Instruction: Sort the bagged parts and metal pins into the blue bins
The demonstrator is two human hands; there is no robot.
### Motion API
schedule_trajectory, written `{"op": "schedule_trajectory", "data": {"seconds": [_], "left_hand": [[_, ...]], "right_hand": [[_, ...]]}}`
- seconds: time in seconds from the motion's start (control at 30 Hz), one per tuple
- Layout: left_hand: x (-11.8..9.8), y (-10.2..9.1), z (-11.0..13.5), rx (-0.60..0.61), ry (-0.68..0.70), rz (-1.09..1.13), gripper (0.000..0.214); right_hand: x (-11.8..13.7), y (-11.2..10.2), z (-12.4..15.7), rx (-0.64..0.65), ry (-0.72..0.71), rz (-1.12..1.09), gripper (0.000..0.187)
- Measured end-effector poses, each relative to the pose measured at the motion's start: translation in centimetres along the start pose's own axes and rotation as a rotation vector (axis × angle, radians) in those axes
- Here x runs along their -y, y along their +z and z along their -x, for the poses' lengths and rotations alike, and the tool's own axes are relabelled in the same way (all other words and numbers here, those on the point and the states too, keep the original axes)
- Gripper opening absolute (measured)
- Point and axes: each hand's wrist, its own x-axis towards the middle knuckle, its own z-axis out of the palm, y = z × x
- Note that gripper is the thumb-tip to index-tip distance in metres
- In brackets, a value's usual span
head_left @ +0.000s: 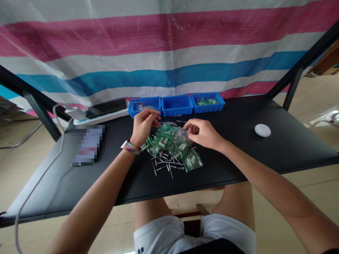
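My left hand, with a colourful woven band at the wrist, is over the left back side of a pile of small green plastic packets. Its fingers are partly stretched and slightly apart, with nothing visible in them. At the pile's right side, my right hand has curled fingers pinching a clear plastic bag. Loose silvery pop rivets are scattered in front of the packets, and a few lie behind. One green packet with pale pieces inside lies at the front right of the pile.
Three blue bins stand along the back: the left bin holds clear plastic, the middle bin shows bare walls, the right bin holds green packets. A phone, power strip, cable and white oval object are farther out.
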Motion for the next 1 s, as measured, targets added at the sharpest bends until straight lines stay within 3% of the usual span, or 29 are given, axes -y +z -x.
{"op": "schedule_trajectory", "data": {"seconds": [0.17, 0.27, 0.4, 0.6, 1.0], "left_hand": [[-1.3, 1.7, 1.9, 0.287, 0.097, -0.162, 0.023], [-1.8, 2.9, 3.2, 0.371, 0.122, -0.235, 0.03], [-1.7, 3.7, 3.9, 0.398, 0.177, -0.264, 0.027], [-1.6, 3.6, 3.7, 0.36, 0.118, -0.16, 0.025], [-1.9, 3.2, 3.6, 0.31, 0.16, -0.239, 0.022]], "right_hand": [[0.5, -0.4, -0.4, -0.118, 0.04, -0.368, 0.018], [0.3, -0.1, -0.5, -0.151, 0.079, -0.509, 0.021], [0.0, 0.5, -0.6, -0.191, 0.117, -0.609, 0.023], [-0.2, 0.9, -0.7, -0.17, 0.158, -0.645, 0.031], [0.1, 0.6, -0.6, -0.109, 0.147, -0.486, 0.023]]}}
